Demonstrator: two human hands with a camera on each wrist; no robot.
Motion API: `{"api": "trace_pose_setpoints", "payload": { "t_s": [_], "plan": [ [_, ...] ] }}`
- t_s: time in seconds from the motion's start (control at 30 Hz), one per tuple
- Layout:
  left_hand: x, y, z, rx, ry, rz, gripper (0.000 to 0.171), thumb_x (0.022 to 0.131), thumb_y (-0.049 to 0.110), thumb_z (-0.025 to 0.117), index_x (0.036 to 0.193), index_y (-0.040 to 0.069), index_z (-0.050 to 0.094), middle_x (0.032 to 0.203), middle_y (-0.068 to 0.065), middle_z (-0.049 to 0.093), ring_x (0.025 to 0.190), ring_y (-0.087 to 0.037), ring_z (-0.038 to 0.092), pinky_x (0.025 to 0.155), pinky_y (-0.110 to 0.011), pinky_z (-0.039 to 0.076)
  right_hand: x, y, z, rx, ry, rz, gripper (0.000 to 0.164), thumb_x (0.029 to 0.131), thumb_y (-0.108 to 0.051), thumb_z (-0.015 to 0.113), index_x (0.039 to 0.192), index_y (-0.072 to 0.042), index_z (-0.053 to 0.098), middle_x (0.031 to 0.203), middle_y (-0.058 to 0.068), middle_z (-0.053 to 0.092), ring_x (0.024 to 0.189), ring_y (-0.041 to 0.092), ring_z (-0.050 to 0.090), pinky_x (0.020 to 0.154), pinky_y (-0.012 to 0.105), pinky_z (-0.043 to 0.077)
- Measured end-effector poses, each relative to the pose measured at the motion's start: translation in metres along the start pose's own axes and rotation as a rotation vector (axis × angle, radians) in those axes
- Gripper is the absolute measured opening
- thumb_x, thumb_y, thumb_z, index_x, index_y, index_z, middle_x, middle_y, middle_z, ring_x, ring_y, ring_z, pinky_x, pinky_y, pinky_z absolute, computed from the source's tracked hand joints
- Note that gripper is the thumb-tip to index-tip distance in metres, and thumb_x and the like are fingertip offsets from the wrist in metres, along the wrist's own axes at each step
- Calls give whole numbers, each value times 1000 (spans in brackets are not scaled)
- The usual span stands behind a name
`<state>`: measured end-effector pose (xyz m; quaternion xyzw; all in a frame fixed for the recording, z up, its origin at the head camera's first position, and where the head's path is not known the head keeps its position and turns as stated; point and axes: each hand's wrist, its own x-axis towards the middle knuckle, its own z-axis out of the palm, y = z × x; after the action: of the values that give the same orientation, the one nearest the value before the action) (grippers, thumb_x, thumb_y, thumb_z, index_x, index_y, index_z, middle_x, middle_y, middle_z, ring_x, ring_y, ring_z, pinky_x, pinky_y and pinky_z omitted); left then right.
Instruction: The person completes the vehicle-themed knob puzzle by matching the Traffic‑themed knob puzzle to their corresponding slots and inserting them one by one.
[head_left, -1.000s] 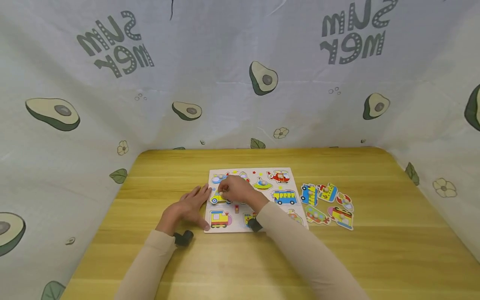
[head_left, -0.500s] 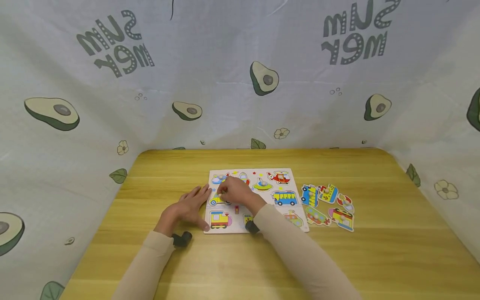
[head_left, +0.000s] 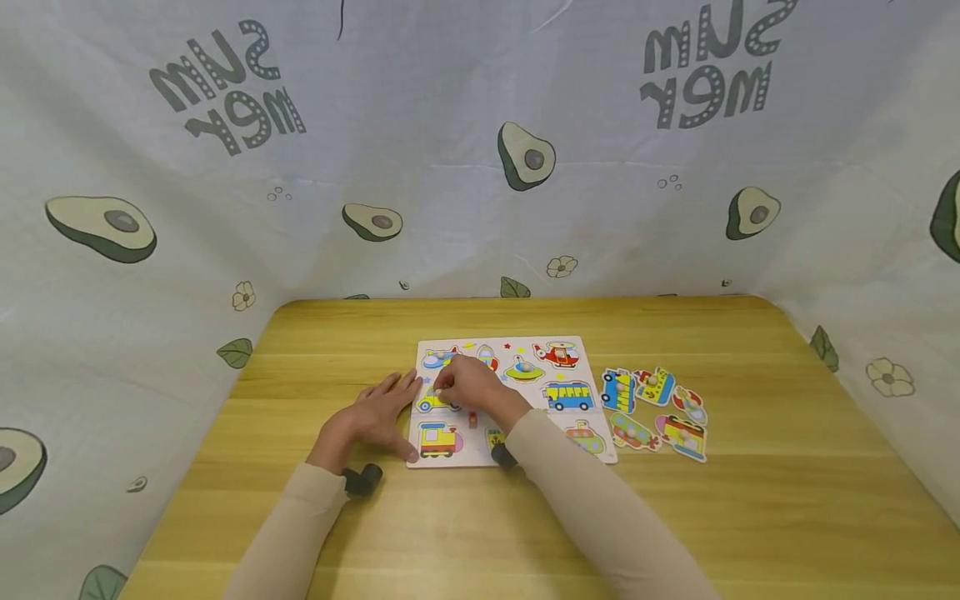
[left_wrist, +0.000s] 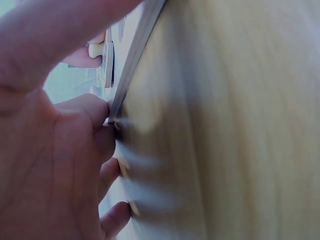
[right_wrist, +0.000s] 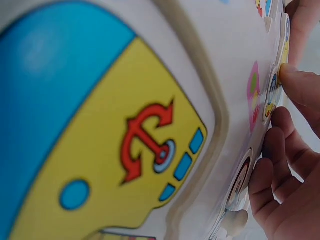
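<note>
On the table lies a white peg puzzle board (head_left: 517,404) with vehicle pictures. My right hand (head_left: 476,387) is over its left half, thumb and fingers pinching the knob of a yellow car puzzle piece (head_left: 433,402). In the left wrist view the knob (left_wrist: 96,50) shows between fingertips, the piece's edge just above the board; whether it sits in its recess I cannot tell. My left hand (head_left: 375,421) rests at the board's left edge, fingers spread, thumb by the lower left corner. Plane (head_left: 440,358), rocket (head_left: 488,357), UFO (head_left: 525,368) and helicopter (head_left: 562,354) pieces are on the board.
Right of the board lie several loose knobbed pieces: a bus (head_left: 618,390), a ship (head_left: 655,386), a submarine (head_left: 634,431), a train (head_left: 684,435) and a red-and-white one (head_left: 690,404). A printed curtain (head_left: 450,167) hangs behind the wooden table (head_left: 787,500).
My right hand has shifted slightly left and down with the car puzzle piece in its fingers. The left hand stays at the board's edge; the loose pieces have not moved.
</note>
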<state>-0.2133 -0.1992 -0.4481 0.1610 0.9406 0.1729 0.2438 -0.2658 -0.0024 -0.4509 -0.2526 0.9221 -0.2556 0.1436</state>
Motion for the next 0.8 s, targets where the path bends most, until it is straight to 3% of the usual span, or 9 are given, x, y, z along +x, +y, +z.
{"api": "trace_pose_setpoints", "payload": {
  "t_s": [0.33,0.6,0.8],
  "plan": [
    [-2,2,1,45,-24,-27,122,68,51,86,161,14,15,170,-4,3,156,-37,4,122,-64,12,-4,2,2,47,-32,-25,8,89,-14,73,94,-10,78,91,1,73,84,12,52,80,26,47],
    [0,3,0,51,18,1,121,68,50,86,160,13,17,170,-3,6,156,-38,6,122,-64,13,-2,6,-1,24,-1,-74,5,89,-11,72,90,-11,76,82,1,68,77,12,49,73,24,39],
    [-1,3,-1,55,10,1,120,69,49,86,160,14,16,170,-2,6,156,-37,5,122,-63,12,-3,5,-3,10,-16,-93,5,90,-12,70,92,-12,75,86,1,65,82,13,48,77,25,39]
  ]
}}
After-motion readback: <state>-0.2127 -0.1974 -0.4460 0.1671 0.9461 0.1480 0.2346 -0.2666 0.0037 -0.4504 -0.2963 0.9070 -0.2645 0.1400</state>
